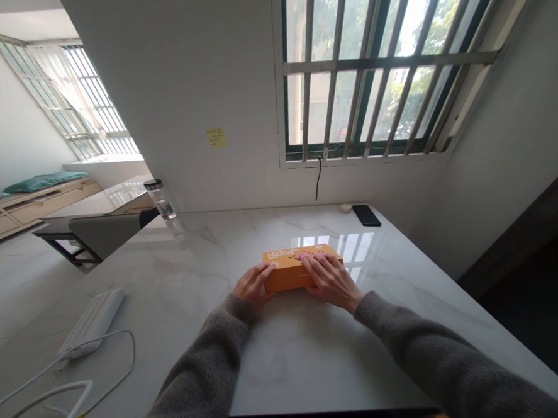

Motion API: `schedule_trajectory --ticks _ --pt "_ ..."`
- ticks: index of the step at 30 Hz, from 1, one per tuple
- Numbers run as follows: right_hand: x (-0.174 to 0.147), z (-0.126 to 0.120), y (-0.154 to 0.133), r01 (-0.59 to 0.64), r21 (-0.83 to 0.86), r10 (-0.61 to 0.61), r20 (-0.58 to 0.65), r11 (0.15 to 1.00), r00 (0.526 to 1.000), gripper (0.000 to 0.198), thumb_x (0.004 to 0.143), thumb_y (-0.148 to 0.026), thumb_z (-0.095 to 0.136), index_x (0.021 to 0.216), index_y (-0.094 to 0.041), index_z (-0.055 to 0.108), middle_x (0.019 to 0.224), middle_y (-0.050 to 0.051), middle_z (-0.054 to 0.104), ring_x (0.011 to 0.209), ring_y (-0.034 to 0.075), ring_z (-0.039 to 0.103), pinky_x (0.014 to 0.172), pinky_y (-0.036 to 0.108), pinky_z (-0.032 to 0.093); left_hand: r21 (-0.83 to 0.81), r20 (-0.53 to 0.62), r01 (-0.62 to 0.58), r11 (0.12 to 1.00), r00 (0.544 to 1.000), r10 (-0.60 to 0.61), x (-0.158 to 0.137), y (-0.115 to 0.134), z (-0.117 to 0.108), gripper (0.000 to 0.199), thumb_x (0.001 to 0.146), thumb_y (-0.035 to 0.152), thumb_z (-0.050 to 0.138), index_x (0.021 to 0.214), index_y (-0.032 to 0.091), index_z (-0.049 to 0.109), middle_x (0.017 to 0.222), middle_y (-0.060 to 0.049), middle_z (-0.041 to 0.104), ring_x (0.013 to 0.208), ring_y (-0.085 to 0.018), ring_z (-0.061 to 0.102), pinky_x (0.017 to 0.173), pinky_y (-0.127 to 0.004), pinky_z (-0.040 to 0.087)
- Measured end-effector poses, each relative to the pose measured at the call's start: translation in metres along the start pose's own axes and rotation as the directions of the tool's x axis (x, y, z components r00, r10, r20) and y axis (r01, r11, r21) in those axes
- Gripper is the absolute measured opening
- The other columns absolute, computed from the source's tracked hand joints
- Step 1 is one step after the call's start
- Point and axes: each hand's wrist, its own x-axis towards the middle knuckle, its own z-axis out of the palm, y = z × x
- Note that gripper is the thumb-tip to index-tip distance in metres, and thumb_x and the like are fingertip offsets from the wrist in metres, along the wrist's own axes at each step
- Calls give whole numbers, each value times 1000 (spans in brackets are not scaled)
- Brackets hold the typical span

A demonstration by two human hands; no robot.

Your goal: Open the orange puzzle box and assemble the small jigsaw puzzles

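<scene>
Box (289, 278), orange and lettered for puzzles, sits at the middle of the white table (298, 365); top looks closed, contents hidden from where I stand. Left hand (253, 284) grips its left end, fingers bent round the corner. Right hand (333, 280) clasps the right part, fingers laid over the top. Clear bottle (163, 201), dark lid (153, 184) on, stands upright at the table's far left; contents cannot be told.

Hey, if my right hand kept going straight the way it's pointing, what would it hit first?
The orange box: your right hand is touching it. Past that, probably bare tabletop, though depth is hard to judge.
</scene>
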Motion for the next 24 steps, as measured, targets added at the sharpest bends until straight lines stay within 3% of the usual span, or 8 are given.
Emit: schedule_trajectory --ticks 5,10,17,24 --pt "12 -16 14 106 -12 -105 72 994 992 64 92 -38 55 146 -7 40 128 20 60 110 34 54 92 50 43 -6 -114 -58 998 992 57 6 3 -8 72 84 37 70 148 23 38 129 -16 61 115 -29 63 99 -41 55" --pt "17 -17 17 167 -61 -161 93 984 982 64 96 -44 49 144 -3 40 123 22 61 103 33 55 86 48 44 -55 -124 -18 998 992 11 8 1 -9 73 86 36 69 149 24 35 132 -14 59 120 -28 61 102 -40 54" --pt "26 -21 17 174 -53 -169 92 983 981 61 98 -43 47 142 -3 42 118 22 62 101 33 56 83 48 46 -116 -115 84 990 989 -97 10 2 -12 74 87 40 68 149 23 32 136 -15 55 126 -29 56 107 -45 49" --pt "31 -26 13 136 -18 -134 109 991 985 61 99 -44 44 143 -2 41 111 21 62 96 31 57 79 45 47 -157 -134 136 978 978 -158 17 4 -15 71 85 52 67 143 23 40 133 -15 56 121 -31 55 104 -48 47"
